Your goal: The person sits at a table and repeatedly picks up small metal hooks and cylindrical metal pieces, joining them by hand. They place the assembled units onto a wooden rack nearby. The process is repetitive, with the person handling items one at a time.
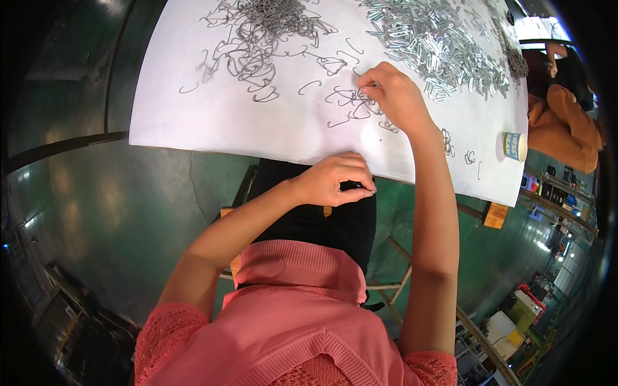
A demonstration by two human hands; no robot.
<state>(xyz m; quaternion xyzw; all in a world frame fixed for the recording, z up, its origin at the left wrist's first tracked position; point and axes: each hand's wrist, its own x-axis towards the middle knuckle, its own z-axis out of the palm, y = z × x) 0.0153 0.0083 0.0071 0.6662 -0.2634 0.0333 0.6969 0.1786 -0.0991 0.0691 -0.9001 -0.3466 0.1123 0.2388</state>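
Note:
My right hand [398,98] reaches over the white tabletop [167,116], thumb and fingers pinched together just above a small loose group of bent wire hooks [353,103]. Whether a hook is between those fingertips is too small to tell. My left hand [336,179] is held above my lap at the table's near edge, its fingers curled and closed to a pinch. A tiny glint shows at its fingertips, but I cannot make out what it is.
A tangled pile of dark wire hooks [264,26] spreads at the far left of the table. Shiny metal pieces [438,48] are heaped at the far right. A paper cup [515,147] stands near the right edge. Another person in orange [570,122] sits beyond it.

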